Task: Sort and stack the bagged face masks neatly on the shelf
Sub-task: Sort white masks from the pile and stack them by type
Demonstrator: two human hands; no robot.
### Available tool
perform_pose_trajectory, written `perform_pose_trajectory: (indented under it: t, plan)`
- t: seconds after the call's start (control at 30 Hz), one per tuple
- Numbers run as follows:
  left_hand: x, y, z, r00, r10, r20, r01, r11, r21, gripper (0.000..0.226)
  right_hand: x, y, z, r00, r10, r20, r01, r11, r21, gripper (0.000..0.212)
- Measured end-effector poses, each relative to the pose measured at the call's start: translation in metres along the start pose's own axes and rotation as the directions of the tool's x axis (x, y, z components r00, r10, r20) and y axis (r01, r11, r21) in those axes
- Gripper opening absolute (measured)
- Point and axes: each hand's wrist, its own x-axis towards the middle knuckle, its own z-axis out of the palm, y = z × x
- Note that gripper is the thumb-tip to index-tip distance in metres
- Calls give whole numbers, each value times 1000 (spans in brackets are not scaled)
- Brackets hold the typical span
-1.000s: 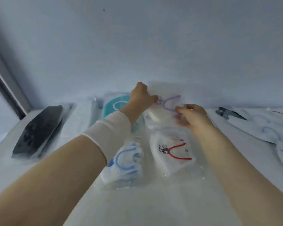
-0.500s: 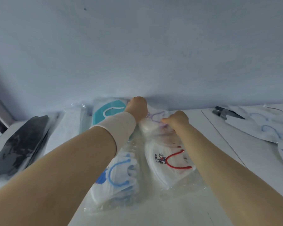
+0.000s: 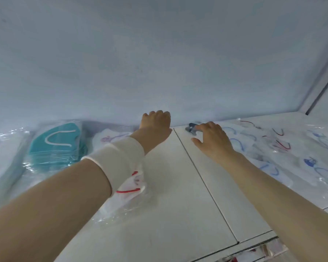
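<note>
A: Both our hands have left the purple-looped bag point(image 3: 112, 138) and swung right over the shelf point(image 3: 178, 195).

B: Sorted stacks, the teal bags point(image 3: 55, 144) among them, lie left. The loose pile point(image 3: 276, 148) waits right.

A: We're fetching the next bag, it seems. Our left hand point(image 3: 155, 122) curls its fingers out of sight, so we cannot tell its grip.

B: Our right hand point(image 3: 213, 138) is spread, holding nothing, fingertips at a small dark piece point(image 3: 190, 127). Next we should pinch one bag's edge alone.

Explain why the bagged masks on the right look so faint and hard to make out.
Head view: flat, bluish light with hardly any shadows; white glints on the clear bags at right hide the pale masks inside; the teal mask at left reads clearly; the whole frame is slightly soft.
</note>
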Motion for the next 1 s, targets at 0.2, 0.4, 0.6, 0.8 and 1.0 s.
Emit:
perform_pose_trajectory:
  t: [0.2, 0.4, 0.6, 0.8, 1.0]
  plan:
    - [2, 162, 29, 987, 157, 36, -154, 985, -75, 50, -48, 175, -47, 1000, 0, 12, 0, 999, -32, 50]
    - [-28, 230, 67, 978, 74, 195, -24, 968, -250, 89, -95, 280, -69, 998, 9, 55, -17, 989, 144, 54]
    - [-40, 234, 94, 980, -122, 157, 175, 902, -394, 98, -106, 314, -61, 992, 118, -45, -96, 938, 332, 52]
    - [-42, 234, 88, 956, -289, 45, 184, 473, -862, 60, -94, 297, -52, 1000, 8, -16, -1, 913, 407, 51]
    - [-48, 223, 67, 910, -414, -32, 30, 143, -989, 22, -91, 275, -48, 949, -290, 127, 258, 941, 219, 78]
